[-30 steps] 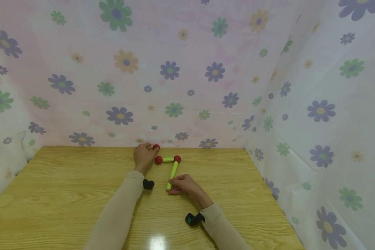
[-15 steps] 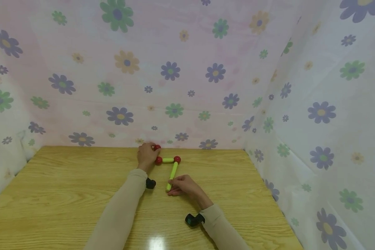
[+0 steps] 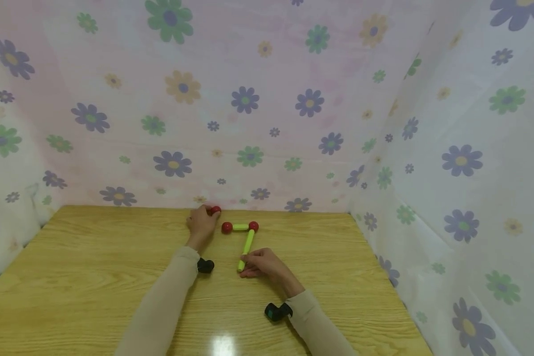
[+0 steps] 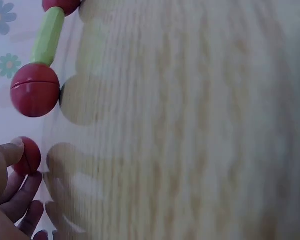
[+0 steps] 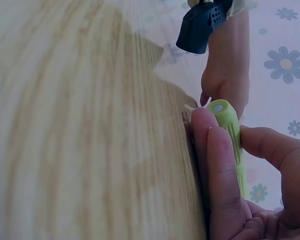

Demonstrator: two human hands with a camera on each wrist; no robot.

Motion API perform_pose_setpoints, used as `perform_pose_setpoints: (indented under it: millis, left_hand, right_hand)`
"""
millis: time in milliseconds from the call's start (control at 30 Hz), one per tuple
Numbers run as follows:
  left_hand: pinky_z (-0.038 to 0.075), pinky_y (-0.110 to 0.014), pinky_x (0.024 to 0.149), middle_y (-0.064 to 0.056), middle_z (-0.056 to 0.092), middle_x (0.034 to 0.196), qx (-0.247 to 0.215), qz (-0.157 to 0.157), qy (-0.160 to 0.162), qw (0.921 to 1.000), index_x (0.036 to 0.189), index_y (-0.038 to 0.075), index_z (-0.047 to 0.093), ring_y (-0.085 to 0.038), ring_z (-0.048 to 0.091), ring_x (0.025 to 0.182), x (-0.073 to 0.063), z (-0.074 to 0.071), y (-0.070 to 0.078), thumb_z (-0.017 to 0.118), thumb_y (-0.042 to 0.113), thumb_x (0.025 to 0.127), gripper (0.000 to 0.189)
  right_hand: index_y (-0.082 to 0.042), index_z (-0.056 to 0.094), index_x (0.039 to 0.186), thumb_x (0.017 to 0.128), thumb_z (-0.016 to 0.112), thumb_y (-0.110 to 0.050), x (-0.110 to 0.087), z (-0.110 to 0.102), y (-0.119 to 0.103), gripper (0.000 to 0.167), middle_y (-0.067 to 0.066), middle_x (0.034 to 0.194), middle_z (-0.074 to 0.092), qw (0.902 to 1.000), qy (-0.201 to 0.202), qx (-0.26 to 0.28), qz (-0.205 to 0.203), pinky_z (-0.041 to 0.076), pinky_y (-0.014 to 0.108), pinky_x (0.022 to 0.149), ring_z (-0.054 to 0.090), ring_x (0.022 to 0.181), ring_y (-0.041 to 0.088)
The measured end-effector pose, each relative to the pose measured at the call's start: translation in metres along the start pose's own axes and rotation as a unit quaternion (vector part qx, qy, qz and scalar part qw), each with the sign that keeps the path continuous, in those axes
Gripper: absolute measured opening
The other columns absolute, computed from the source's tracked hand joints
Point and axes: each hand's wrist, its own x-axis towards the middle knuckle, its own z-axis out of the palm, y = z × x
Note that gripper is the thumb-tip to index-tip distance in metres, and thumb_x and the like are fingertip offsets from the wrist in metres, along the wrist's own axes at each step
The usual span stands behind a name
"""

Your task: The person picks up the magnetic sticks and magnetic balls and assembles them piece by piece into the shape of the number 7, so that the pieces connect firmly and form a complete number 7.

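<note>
At the table's back edge my left hand pinches a loose red ball between thumb and fingers. To its right lies another red ball, joined by a short yellow-green rod to a second red ball. From that corner ball a longer yellow-green rod slants toward me. My right hand pinches this rod near its free near end. In the right wrist view the rod's end face shows a round silvery spot, with thumb and fingers on either side.
The wood-grain table ends at a flower-patterned cloth backdrop behind, with more cloth at both sides. Black wrist cameras sit on the wrists, close above the tabletop.
My left hand and its red ball moved slightly right toward the joined pieces, then back left, away from them. The right hand and the joined pieces stay nearly still.
</note>
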Motion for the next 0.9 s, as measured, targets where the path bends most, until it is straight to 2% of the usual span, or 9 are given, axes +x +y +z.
perform_pose_setpoints:
  millis: [133,233,333,500,600,767,900]
  left_hand:
    - [0.038,-0.053,0.107,-0.025,0.068,0.12,-0.092,-0.011,0.002,0.9957,0.124,-0.005,0.065,-0.041,0.06,0.115,-0.006,-0.008,-0.003,0.071,0.024,0.097,0.04]
    - [0.05,-0.047,0.097,-0.025,0.066,0.12,-0.16,-0.021,-0.005,0.9869,0.125,-0.005,0.064,-0.038,0.062,0.111,-0.01,-0.013,-0.005,0.072,0.02,0.097,0.038]
    - [0.053,-0.04,0.091,-0.024,0.063,0.122,-0.206,-0.03,-0.017,0.9779,0.127,-0.005,0.062,-0.035,0.06,0.111,-0.012,-0.016,-0.007,0.069,0.018,0.099,0.038]
    - [0.05,-0.03,0.087,-0.023,0.063,0.123,-0.229,-0.03,-0.03,0.9724,0.129,-0.004,0.062,-0.033,0.06,0.113,-0.015,-0.026,-0.011,0.069,0.021,0.099,0.039]
    - [0.051,-0.026,0.086,-0.02,0.064,0.125,-0.248,-0.026,-0.057,0.9667,0.13,-0.003,0.062,-0.03,0.06,0.113,-0.018,-0.034,-0.015,0.067,0.023,0.1,0.04]
    - [0.052,-0.024,0.08,-0.015,0.066,0.123,-0.295,-0.037,-0.117,0.9476,0.135,-0.004,0.058,-0.023,0.061,0.104,-0.025,-0.05,-0.019,0.062,0.024,0.103,0.042]
    - [0.055,-0.023,0.082,-0.009,0.065,0.118,-0.324,-0.07,-0.151,0.9313,0.141,-0.007,0.05,-0.017,0.064,0.1,-0.032,-0.057,-0.019,0.06,0.021,0.104,0.048]
  right_hand:
    - [0.006,0.071,0.106,0.101,0.066,-0.025,0.001,-0.001,0.0,0.032,0.01,0.082,0.076,1.0,0.0,-0.009,0.0,0.06,0.024,0.069,0.075,0.073,0.015]
    - [0.005,0.071,0.106,0.101,0.066,-0.026,0.001,-0.002,0.0,0.032,0.011,0.083,0.076,0.9999,-0.003,-0.01,0.002,0.06,0.024,0.07,0.075,0.074,0.015]
    - [0.005,0.071,0.107,0.1,0.066,-0.025,0.001,-0.002,0.0,0.032,0.011,0.083,0.076,0.9999,-0.003,-0.01,0.005,0.06,0.023,0.069,0.075,0.074,0.014]
    - [0.005,0.071,0.107,0.101,0.066,-0.026,0.0,-0.001,0.0,0.032,0.011,0.083,0.076,0.9999,0.003,-0.014,0.001,0.06,0.023,0.068,0.075,0.073,0.014]
    - [0.005,0.071,0.107,0.101,0.066,-0.026,-0.001,0.0,0.0,0.033,0.011,0.082,0.076,0.9999,0.005,-0.016,0.0,0.06,0.023,0.068,0.075,0.073,0.014]
    - [0.005,0.071,0.107,0.101,0.065,-0.026,0.0,0.0,0.001,0.033,0.01,0.083,0.076,0.9998,0.003,-0.018,0.0,0.06,0.023,0.068,0.075,0.073,0.014]
    - [0.006,0.071,0.108,0.102,0.064,-0.026,0.001,-0.001,0.001,0.033,0.012,0.085,0.077,0.9998,-0.005,-0.017,0.0,0.06,0.023,0.068,0.075,0.074,0.014]
